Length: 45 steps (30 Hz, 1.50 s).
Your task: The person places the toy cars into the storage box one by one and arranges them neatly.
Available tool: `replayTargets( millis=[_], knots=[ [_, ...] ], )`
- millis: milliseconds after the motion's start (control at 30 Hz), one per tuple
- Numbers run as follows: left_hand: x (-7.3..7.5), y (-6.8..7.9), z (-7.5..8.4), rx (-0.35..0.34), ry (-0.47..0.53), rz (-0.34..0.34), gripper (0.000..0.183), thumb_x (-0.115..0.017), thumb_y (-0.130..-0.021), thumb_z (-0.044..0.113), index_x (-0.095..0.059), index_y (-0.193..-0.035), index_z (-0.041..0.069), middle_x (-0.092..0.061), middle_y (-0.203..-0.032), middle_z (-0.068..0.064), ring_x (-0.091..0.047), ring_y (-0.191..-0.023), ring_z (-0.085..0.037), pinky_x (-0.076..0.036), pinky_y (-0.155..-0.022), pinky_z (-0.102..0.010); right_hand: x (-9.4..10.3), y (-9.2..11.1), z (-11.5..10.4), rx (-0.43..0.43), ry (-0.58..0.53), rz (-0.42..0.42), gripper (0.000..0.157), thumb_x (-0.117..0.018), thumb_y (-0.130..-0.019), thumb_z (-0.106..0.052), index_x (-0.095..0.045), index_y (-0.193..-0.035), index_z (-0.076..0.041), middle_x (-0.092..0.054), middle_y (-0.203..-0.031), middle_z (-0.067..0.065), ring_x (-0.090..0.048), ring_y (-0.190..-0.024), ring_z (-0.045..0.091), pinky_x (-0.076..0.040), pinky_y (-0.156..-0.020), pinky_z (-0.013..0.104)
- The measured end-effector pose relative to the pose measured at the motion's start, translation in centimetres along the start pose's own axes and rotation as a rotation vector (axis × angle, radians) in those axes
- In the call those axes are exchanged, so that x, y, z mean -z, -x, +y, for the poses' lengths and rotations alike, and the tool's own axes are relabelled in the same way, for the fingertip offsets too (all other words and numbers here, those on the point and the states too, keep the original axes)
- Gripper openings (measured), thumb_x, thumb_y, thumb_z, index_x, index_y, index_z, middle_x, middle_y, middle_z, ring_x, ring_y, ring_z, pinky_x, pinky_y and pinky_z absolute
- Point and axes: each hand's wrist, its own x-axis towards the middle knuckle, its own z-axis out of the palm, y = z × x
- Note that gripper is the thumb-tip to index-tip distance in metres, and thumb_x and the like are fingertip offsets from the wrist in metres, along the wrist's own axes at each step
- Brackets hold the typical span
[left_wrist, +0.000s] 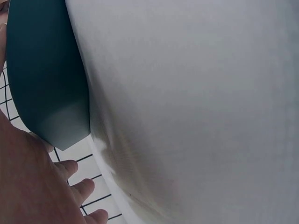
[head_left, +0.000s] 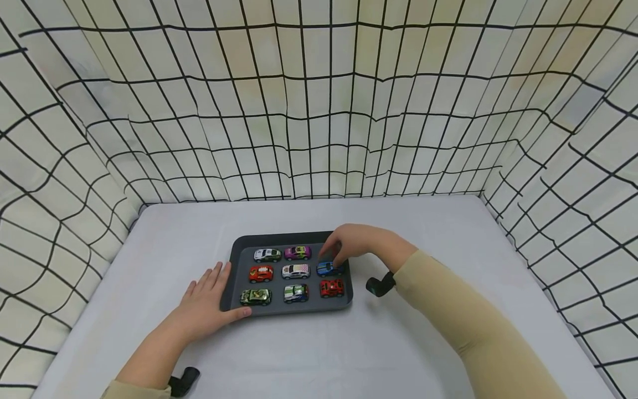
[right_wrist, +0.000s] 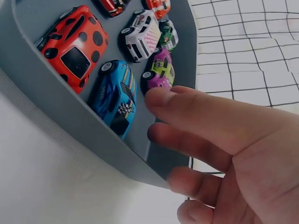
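Observation:
A dark grey tray (head_left: 279, 310) lies on the table with several toy cars in rows. My left hand (head_left: 206, 307) rests along its left side, fingers extended and thumb at the near left corner. Over the tray's far right corner is my right hand (head_left: 351, 244), its fingers loosely bent. In the right wrist view, nothing sits between the thumb and fingertips (right_wrist: 161, 97). Closest to that hand are a blue toy car (right_wrist: 117, 95) and a purple toy car (right_wrist: 160, 70). A red toy car with black dots (right_wrist: 77, 49) stands beside the blue one.
Other toy cars in the tray include a white and pink one (head_left: 296, 271), an orange-red one (head_left: 261, 273) and a camouflage one (head_left: 256, 297). A white cloth covers the table (head_left: 299, 354). Pale curtains with a black grid (head_left: 319, 111) enclose the back and sides.

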Motion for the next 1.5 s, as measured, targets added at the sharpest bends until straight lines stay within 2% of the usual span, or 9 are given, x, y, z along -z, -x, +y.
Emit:
replayTargets(
  millis=[233, 400, 567, 933, 1300, 1500],
  knots=[
    [0.1, 0.1, 0.0, 0.000, 0.008, 0.006, 0.127, -0.065, -0.074, 0.078, -0.013, -0.156, -0.004, -0.014, -0.159, -0.032, -0.014, -0.143, -0.054, -0.009, -0.112, -0.071, 0.2, 1.0, 0.7, 0.029, -0.016, 0.056, 0.039, -0.077, -0.088, -0.023, -0.070, -0.126, -0.029, -0.066, -0.098, -0.010, -0.059, -0.091, 0.010, -0.051, -0.081, 0.031],
    [0.0, 0.1, -0.1, 0.000, 0.012, 0.013, 0.125, -0.067, -0.074, 0.074, -0.015, -0.156, -0.003, -0.014, -0.159, -0.031, -0.014, -0.144, -0.053, -0.009, -0.112, -0.071, 0.3, 2.4, 1.5, 0.028, -0.040, 0.087, 0.039, -0.076, -0.090, -0.023, -0.069, -0.128, -0.026, -0.065, -0.095, -0.012, -0.058, -0.089, 0.014, -0.052, -0.075, 0.031],
    [-0.1, 0.1, -0.2, -0.005, 0.005, 0.009, 0.127, -0.065, -0.074, 0.078, -0.013, -0.157, -0.003, -0.014, -0.159, -0.032, -0.014, -0.144, -0.053, -0.009, -0.112, -0.071, 0.5, 3.8, 2.6, 0.015, -0.072, 0.119, 0.038, -0.076, -0.089, -0.025, -0.070, -0.126, -0.023, -0.065, -0.097, -0.010, -0.057, -0.089, 0.017, -0.051, -0.071, 0.031],
    [0.1, 0.2, 0.1, 0.002, 0.015, 0.005, 0.126, -0.066, -0.074, 0.076, -0.012, -0.157, -0.003, -0.013, -0.159, -0.031, -0.013, -0.144, -0.053, -0.008, -0.113, -0.071, 0.0, 7.4, 6.7, -0.081, -0.114, 0.157, 0.036, -0.078, -0.088, -0.023, -0.072, -0.124, -0.024, -0.065, -0.099, -0.007, -0.057, -0.092, 0.018, -0.052, -0.075, 0.032],
    [0.1, 0.2, 0.0, 0.002, 0.004, 0.000, 0.127, -0.064, -0.074, 0.078, -0.012, -0.157, -0.003, -0.013, -0.159, -0.031, -0.013, -0.144, -0.053, -0.008, -0.113, -0.071, -1.1, 12.0, 11.2, -0.169, -0.147, 0.155, 0.034, -0.077, -0.088, -0.023, -0.073, -0.121, -0.025, -0.065, -0.104, -0.005, -0.057, -0.096, 0.018, -0.051, -0.078, 0.034],
    [0.1, 0.2, 0.0, 0.002, -0.010, 0.004, 0.127, -0.064, -0.074, 0.079, -0.012, -0.157, -0.002, -0.013, -0.159, -0.031, -0.014, -0.144, -0.053, -0.009, -0.112, -0.071, -1.8, 14.5, 13.4, -0.222, -0.164, 0.148, 0.032, -0.076, -0.088, -0.023, -0.073, -0.121, -0.023, -0.065, -0.106, -0.003, -0.057, -0.094, 0.018, -0.051, -0.075, 0.034]
  ],
)
